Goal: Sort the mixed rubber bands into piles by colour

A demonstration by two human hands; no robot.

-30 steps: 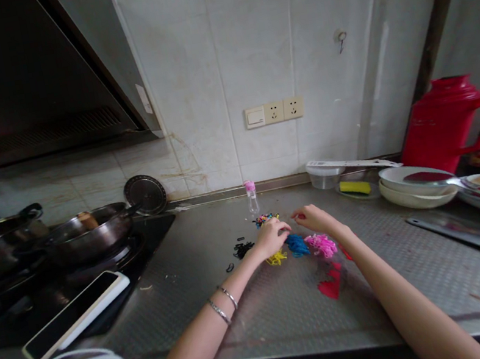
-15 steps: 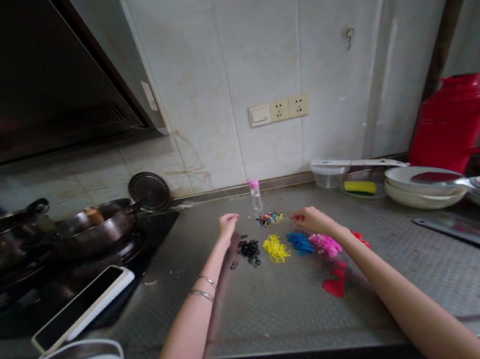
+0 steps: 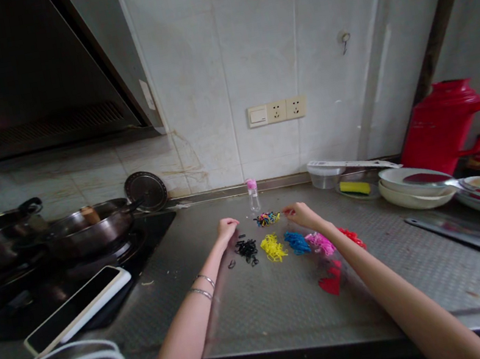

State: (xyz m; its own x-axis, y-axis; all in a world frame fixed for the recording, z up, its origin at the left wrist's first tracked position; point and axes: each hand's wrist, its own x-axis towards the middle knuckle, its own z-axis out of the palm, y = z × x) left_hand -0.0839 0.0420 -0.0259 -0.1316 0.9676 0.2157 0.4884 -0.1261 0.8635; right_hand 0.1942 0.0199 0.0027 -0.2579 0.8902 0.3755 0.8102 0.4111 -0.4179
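Observation:
A mixed-colour pile of small rubber bands lies between my hands on the steel counter. My right hand is just right of that pile, its fingers curled and pinched; anything in them is too small to make out. Left of the pile, above the black bands, my left hand has its fingertips pressed together, their contents unclear. In a row nearer me lie heaps of yellow bands, blue bands, pink bands and red bands, the last partly behind my right forearm.
A small clear bottle with a pink top stands behind the mixed pile. A red heart-shaped piece lies in front. To the left are a phone and pans; to the right, bowls, a knife and a red thermos.
My right hand has shifted slightly toward the mixed pile. My left fingertips have drawn in and dipped a little. The whole view has shifted slightly; the heaps look unchanged.

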